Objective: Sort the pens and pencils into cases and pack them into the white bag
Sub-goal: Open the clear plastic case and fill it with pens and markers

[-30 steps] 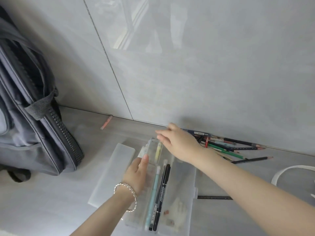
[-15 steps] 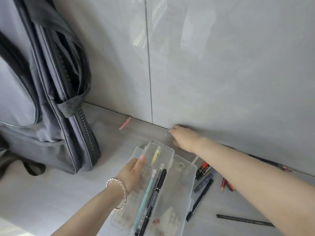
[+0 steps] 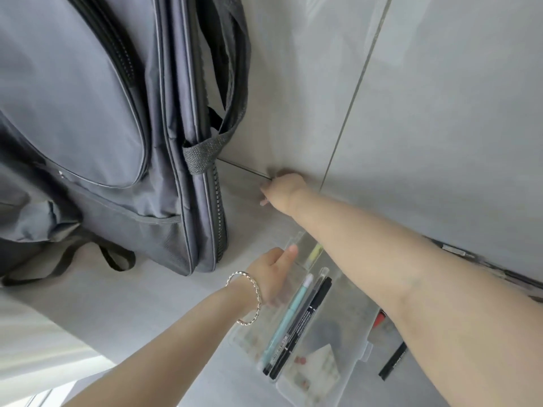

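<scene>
A view from a head camera looks down at a pale grey floor that meets a glossy grey tiled wall (image 3: 440, 113). In the lower centre of the frame lies an open clear plastic pencil case (image 3: 320, 342), holding a mint-green pen (image 3: 286, 315) and a black marker (image 3: 302, 324) side by side, with a small yellow item (image 3: 313, 251) in its far end. The left hand (image 3: 271, 271), with a silver bracelet (image 3: 245, 298) at the wrist, rests on the case's left edge, fingers curved against it as if steadying it. The right arm crosses over the case toward the middle of the frame, where the right hand (image 3: 282, 190) is curled at the seam between floor and wall; its fingers look closed, but whether they hold anything cannot be told, since the hand hides whatever is beneath it. A large grey bag (image 3: 97, 136) with an open zip stands against the wall in the upper left; no clearly white bag is in view. More pens or pencils lie blurred along the wall at the right edge (image 3: 458, 254), and a red item (image 3: 381, 317) and a black pen (image 3: 393, 361) lie on the floor just right of the case. The step in hand appears to be collecting a stray item from the wall seam. To do it well, pinch it firmly, as the corner gives little room, and keep the left hand holding the case so the item can be dropped in alongside the others without tipping it.
</scene>
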`<control>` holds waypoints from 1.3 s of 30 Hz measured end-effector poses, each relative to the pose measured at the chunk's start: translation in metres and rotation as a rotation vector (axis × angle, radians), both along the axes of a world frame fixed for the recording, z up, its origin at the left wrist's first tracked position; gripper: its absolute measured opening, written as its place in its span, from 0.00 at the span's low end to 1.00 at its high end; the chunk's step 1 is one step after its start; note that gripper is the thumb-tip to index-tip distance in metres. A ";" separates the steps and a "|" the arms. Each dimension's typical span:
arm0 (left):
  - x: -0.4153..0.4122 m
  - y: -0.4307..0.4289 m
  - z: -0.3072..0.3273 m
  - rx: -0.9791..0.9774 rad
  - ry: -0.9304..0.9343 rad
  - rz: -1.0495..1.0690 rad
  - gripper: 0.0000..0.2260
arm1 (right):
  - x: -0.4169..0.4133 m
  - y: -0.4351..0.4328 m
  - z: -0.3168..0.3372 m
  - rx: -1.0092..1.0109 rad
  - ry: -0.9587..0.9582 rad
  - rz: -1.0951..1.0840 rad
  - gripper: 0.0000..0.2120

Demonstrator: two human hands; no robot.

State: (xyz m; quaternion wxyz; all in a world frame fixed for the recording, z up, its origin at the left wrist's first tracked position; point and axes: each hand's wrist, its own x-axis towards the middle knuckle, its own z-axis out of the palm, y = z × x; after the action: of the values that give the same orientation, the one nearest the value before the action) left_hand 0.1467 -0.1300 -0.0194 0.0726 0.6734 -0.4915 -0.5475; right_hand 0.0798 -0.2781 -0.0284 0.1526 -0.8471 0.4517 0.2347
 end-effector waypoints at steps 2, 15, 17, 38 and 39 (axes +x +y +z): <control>0.002 0.002 0.001 -0.006 -0.005 0.002 0.26 | 0.000 0.001 -0.002 0.013 0.010 0.016 0.17; -0.049 0.025 0.024 -0.105 0.149 0.263 0.20 | -0.105 0.118 0.085 -0.102 -1.044 -0.734 0.18; -0.068 0.034 0.031 -0.108 0.179 0.256 0.19 | -0.130 0.145 0.087 -0.119 -1.068 -0.844 0.16; -0.201 0.138 0.053 -0.162 0.173 -0.052 0.17 | -0.268 0.305 0.089 -0.407 -1.339 -1.259 0.15; -0.204 0.140 0.052 -0.142 0.160 -0.055 0.18 | -0.268 0.305 0.087 -0.410 -1.396 -1.292 0.15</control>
State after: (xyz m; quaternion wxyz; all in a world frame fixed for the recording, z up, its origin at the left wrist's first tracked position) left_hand -0.0571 0.0095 0.0325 0.1441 0.6069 -0.5397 -0.5654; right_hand -0.1882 0.0272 0.0590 0.3350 -0.3945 0.6697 -0.5326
